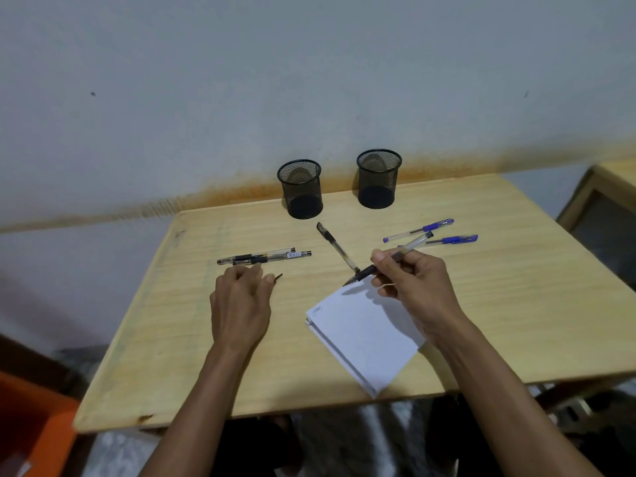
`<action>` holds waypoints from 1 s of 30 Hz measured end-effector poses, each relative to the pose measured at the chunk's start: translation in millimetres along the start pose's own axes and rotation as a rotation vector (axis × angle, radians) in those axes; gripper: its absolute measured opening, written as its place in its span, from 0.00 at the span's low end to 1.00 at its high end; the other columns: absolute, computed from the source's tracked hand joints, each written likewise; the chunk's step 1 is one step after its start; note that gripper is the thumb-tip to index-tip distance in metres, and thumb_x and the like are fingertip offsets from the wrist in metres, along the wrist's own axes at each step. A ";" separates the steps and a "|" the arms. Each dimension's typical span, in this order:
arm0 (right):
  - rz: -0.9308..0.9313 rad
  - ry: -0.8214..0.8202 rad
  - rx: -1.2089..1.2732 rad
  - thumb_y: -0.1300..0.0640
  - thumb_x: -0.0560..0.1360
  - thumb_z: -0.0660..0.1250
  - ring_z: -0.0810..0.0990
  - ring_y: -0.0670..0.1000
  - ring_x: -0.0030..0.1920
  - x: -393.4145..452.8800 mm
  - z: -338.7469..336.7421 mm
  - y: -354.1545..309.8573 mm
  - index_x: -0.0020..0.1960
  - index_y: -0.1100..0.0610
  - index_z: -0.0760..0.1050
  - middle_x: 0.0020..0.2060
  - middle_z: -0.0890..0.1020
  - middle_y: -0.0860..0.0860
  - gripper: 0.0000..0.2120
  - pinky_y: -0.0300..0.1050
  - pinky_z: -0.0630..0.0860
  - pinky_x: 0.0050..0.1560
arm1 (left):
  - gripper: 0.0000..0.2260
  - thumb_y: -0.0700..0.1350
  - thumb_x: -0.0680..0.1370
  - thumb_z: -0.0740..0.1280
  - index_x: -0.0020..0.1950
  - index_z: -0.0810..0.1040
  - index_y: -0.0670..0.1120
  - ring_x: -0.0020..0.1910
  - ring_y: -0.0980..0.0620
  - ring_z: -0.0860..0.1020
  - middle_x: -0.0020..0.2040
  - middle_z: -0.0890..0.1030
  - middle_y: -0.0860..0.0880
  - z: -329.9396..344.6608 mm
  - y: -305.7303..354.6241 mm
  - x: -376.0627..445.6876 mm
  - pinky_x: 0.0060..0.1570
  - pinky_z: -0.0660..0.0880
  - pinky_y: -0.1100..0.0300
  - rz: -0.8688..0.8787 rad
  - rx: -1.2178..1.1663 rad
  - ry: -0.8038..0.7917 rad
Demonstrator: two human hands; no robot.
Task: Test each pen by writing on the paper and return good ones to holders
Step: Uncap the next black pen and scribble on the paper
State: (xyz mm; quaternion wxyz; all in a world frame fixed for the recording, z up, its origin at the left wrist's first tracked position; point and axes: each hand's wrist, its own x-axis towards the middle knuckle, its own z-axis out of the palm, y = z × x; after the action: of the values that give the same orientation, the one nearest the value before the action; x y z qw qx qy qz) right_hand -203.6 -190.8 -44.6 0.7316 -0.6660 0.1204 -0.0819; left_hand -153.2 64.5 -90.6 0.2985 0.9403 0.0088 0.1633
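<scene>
A pale wooden table (481, 321) stands against a stained grey wall (241, 80). It holds two mesh holders (300, 188) (378, 178), five loose pens and white paper (364, 339). The right hand (411, 282) grips a black pen (375, 268); the left hand (241, 301) pinches a small cap (278, 277).

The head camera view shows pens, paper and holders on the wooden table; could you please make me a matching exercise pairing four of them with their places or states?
Column one:
1. pen with the black grip
2. two blue-capped pens
3. two black mesh pen holders
4. white paper stack

Column two:
A. standing empty at the table's far edge, by the wall
B. held in the right hand, tip at the paper's far corner
C. lying on the table beyond the right hand
D. bearing a small scribble near its left corner

Pairs: 1-B, 2-C, 3-A, 4-D
</scene>
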 end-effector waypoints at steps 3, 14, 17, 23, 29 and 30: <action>-0.003 -0.039 0.036 0.53 0.79 0.71 0.84 0.50 0.35 -1.6 7.7 0.6 0.48 0.61 0.83 0.33 0.86 0.55 0.10 0.43 0.82 0.40 | 0.13 0.50 0.80 0.65 0.62 0.80 0.48 0.58 0.47 0.77 0.58 0.79 0.50 -5.1 11.8 -19.6 0.57 0.74 0.43 0.080 -0.189 0.119; -0.021 -0.238 -0.058 0.68 0.78 0.70 0.86 0.58 0.38 -7.3 31.8 32.3 0.47 0.63 0.70 0.40 0.83 0.68 0.08 0.51 0.81 0.40 | 0.15 0.56 0.74 0.68 0.58 0.82 0.53 0.58 0.54 0.76 0.55 0.81 0.56 5.0 13.4 -45.3 0.59 0.70 0.53 0.427 -0.036 -0.250; -0.065 -0.255 -0.117 0.73 0.76 0.69 0.84 0.59 0.35 -6.5 28.6 35.2 0.46 0.67 0.74 0.36 0.82 0.68 0.05 0.55 0.83 0.41 | 0.15 0.58 0.75 0.67 0.59 0.83 0.56 0.60 0.55 0.74 0.58 0.80 0.57 4.4 9.1 -43.7 0.61 0.68 0.54 0.440 0.011 -0.259; -0.089 -0.333 -0.297 0.73 0.69 0.75 0.87 0.61 0.40 1.1 28.8 28.4 0.43 0.66 0.81 0.38 0.87 0.60 0.06 0.58 0.84 0.44 | 0.15 0.60 0.75 0.66 0.58 0.84 0.57 0.61 0.52 0.75 0.60 0.81 0.55 7.9 3.4 -42.8 0.61 0.67 0.55 0.457 0.022 -0.219; -0.109 -0.316 -0.335 0.70 0.66 0.75 0.80 0.59 0.28 10.4 34.8 35.9 0.35 0.64 0.77 0.30 0.82 0.64 0.08 0.62 0.79 0.29 | 0.14 0.60 0.74 0.67 0.54 0.85 0.55 0.58 0.50 0.77 0.58 0.82 0.54 13.5 -1.1 -40.6 0.58 0.68 0.55 0.470 -0.042 -0.180; -0.116 -0.318 -0.348 0.69 0.65 0.75 0.79 0.58 0.27 11.3 35.0 39.1 0.33 0.62 0.76 0.29 0.81 0.64 0.08 0.60 0.77 0.27 | 0.14 0.59 0.74 0.68 0.53 0.86 0.55 0.57 0.50 0.78 0.57 0.82 0.53 13.8 -1.1 -40.5 0.58 0.68 0.55 0.481 -0.049 -0.169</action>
State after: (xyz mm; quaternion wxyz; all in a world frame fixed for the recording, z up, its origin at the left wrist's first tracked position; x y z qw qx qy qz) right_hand -184.4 -156.7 -81.3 0.6097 -0.7923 -0.0223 0.0042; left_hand -187.2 53.1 -114.0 0.2732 0.9182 -0.2441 0.1508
